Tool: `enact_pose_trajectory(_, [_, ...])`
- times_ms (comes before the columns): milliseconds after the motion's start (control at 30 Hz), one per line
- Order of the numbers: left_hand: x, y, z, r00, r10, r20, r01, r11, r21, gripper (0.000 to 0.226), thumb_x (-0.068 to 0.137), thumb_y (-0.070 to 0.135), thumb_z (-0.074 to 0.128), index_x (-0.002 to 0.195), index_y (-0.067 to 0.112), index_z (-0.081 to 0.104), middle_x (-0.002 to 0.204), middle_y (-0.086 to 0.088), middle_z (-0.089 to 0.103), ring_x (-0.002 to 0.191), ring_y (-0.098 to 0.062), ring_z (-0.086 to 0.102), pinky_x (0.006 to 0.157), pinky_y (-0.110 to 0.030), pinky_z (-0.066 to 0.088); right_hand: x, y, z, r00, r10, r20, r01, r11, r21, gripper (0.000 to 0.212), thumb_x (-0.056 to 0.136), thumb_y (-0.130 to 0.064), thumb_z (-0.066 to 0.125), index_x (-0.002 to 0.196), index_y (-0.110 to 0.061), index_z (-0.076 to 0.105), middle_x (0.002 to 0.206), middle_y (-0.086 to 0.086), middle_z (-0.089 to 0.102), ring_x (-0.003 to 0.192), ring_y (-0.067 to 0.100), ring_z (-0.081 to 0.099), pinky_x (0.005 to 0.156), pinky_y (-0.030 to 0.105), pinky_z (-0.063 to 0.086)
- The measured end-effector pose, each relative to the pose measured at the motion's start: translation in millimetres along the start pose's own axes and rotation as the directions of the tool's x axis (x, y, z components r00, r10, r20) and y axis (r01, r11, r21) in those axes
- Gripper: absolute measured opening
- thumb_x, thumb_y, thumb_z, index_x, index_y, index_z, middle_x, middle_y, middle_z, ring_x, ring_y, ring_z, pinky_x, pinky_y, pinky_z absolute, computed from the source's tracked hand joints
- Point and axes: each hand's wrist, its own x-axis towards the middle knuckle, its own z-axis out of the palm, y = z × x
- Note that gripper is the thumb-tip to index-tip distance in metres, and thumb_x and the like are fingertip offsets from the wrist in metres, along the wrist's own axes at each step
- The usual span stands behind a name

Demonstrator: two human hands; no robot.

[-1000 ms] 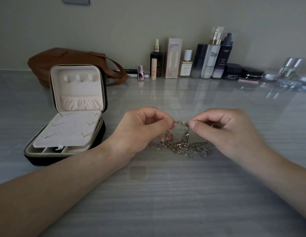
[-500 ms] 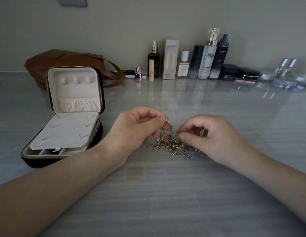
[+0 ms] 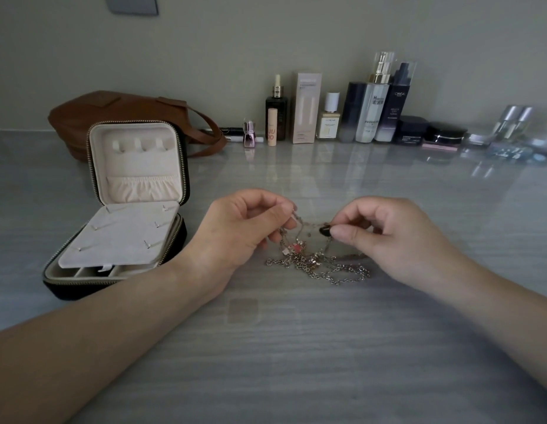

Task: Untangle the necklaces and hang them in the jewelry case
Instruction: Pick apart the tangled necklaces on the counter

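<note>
The square black zipped jewelry case (image 3: 137, 166) with cream lining stands open on the grey streaked bench (image 3: 266, 347). Its lid is upright, so the 3 small hooks (image 3: 140, 145) in the lid face me and are free to take a chain. To the right of the case, near it, lies the heap of thin silver and gold chain necklaces (image 3: 318, 266), not yet separated. Most of the heap rests on the bench; only 1 strand is lifted above it.

The left hand (image 3: 244, 231) has a narrow grip: thumb and fingertips pinch this strand at the end nearer the case. The right hand (image 3: 388, 237), farther from the case, pinches the other end, just at a small dark oval bead (image 3: 324, 230). I judge that the 2 hands hold the strand stretched so I can see where it crosses the others. A small pink pendant (image 3: 296, 247) hangs below it.

Nothing hangs in the case, so I think the task is at an early step. Behind the case lies a brown leather bag (image 3: 119, 114); farther right, along the wall, stands a row of cosmetic bottles and boxes (image 3: 370, 111).
</note>
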Motion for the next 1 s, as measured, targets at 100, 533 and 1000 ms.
enact_pose_trajectory(100, [0.6, -0.3, -0.1, 1.000, -0.009, -0.002, 0.009, 1.000, 0.005, 0.004, 0.080, 0.016, 0.066, 0.080, 0.014, 0.069, 0.076, -0.002, 0.071, 0.057, -0.008, 0.054, 0.060, -0.025, 0.043, -0.3, 1.0, -6.9, 0.995, 0.091, -0.034, -0.084, 0.981, 0.174, 0.012, 0.078, -0.021, 0.073, 0.068, -0.025, 0.068, 0.064, -0.009, 0.067, 0.054, -0.002, 0.051, 0.050, 0.009, 0.039])
enact_pose_trajectory(533, [2.4, -3.5, -0.4, 1.000, 0.016, -0.024, -0.015, 0.999, 0.045, 0.011, 0.084, 0.007, 0.064, 0.079, 0.016, 0.070, 0.073, -0.002, 0.067, 0.056, -0.008, 0.053, 0.059, -0.025, 0.043, -1.4, -2.4, -12.5, 0.983, 0.184, -0.022, -0.163, 0.918, 0.362, 0.011, 0.085, -0.008, 0.063, 0.079, -0.016, 0.067, 0.073, -0.002, 0.074, 0.058, 0.001, 0.059, 0.052, 0.007, 0.041])
enact_pose_trajectory(1000, [-5.5, 4.6, 5.5, 0.997, 0.045, 0.066, -0.060, 0.963, 0.264, 0.028, 0.089, 0.003, 0.055, 0.084, 0.027, 0.069, 0.063, 0.006, 0.056, 0.056, -0.010, 0.049, 0.062, -0.030, 0.041, -2.6, -6.1, -11.5, 0.985, 0.172, -0.025, -0.151, 0.917, 0.369, 0.015, 0.085, -0.008, 0.060, 0.077, -0.018, 0.067, 0.066, -0.004, 0.071, 0.059, 0.000, 0.057, 0.060, 0.017, 0.042])
